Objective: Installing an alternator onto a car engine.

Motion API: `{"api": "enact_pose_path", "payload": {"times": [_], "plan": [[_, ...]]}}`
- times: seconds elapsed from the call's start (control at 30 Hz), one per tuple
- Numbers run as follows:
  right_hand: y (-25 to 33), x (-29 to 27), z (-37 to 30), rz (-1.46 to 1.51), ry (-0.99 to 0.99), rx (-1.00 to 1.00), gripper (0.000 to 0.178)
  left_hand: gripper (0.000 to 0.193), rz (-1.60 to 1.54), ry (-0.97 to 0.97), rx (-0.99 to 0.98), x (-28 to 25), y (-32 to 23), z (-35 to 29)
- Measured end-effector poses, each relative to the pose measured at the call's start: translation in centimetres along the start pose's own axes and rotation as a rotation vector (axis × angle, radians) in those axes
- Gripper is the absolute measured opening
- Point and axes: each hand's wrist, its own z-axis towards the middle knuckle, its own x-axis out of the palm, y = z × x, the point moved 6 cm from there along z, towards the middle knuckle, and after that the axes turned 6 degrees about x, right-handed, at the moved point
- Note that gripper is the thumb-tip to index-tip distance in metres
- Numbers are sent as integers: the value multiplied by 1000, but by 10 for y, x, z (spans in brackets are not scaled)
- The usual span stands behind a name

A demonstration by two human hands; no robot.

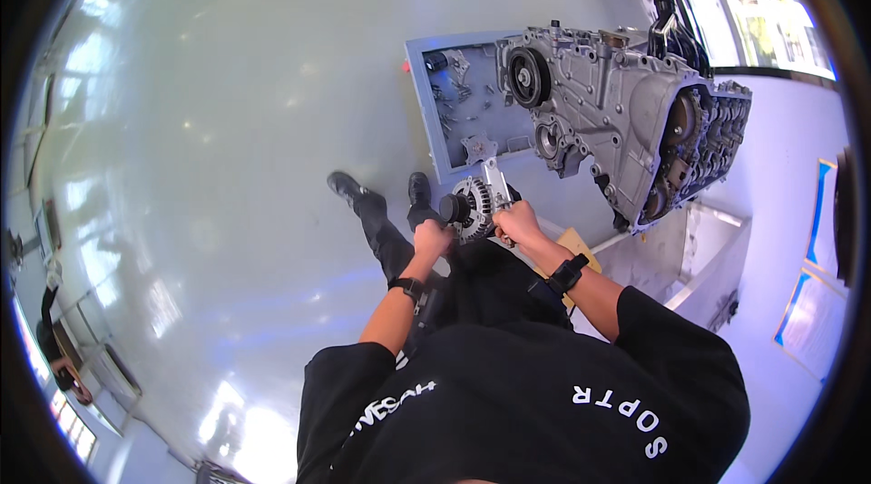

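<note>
"Where is the alternator [473, 215]?"

"It is held in front of the torso, between the two hands, its pulley facing left."

"And the fingers?"

"Those of the right hand [518, 223] are curled closed on its right side; those of the left hand [431, 238] are bent at its left, their hold impossible to tell."

"Farther off?"

"The tray [416, 94]'s right edge is partly hidden by the grey engine [603, 94]; a flat metal plate [479, 148] is seen near its near edge, a dark part [437, 61] in its far left corner."
</note>
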Motion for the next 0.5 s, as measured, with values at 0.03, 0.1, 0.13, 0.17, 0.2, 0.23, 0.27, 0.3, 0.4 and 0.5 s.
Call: {"api": "enact_pose_path", "payload": {"times": [0.03, 0.1, 0.13, 0.17, 0.2, 0.23, 0.27, 0.3, 0.4, 0.5], "plan": [[3, 4, -1, 38, -15, 28, 19, 34, 75, 57, 12, -7, 3, 8], [0, 0, 3, 100, -64, 84, 17, 43, 65, 334, -58, -21, -13, 19], [-6, -4, 10, 160, -75, 104, 16, 43, 77, 361, -50, -27, -25, 23], [-7, -2, 14, 218, -72, 115, 14, 44, 125, 439, -63, -36, -28, 24], [3, 6, 18, 225, -62, 108, 14, 44, 167, 494, -80, -51, -29, 35], [8, 14, 17, 293, -42, 153, 11, 46, 223, 407, -25, -47, -9, 48], [5, 15, 16, 377, -47, 214, 9, 46, 242, 422, -13, -54, -15, 52], [6, 13, 20, 414, -50, 254, 8, 46, 305, 395, 20, -62, -29, 53], [21, 18, 11, 481, -91, 296, 9, 47, 422, 380, 93, -89, -38, 59], [51, 27, 0, 537, -100, 305, 10, 40, 352, 140, 150, -126, -43, 71]]}}
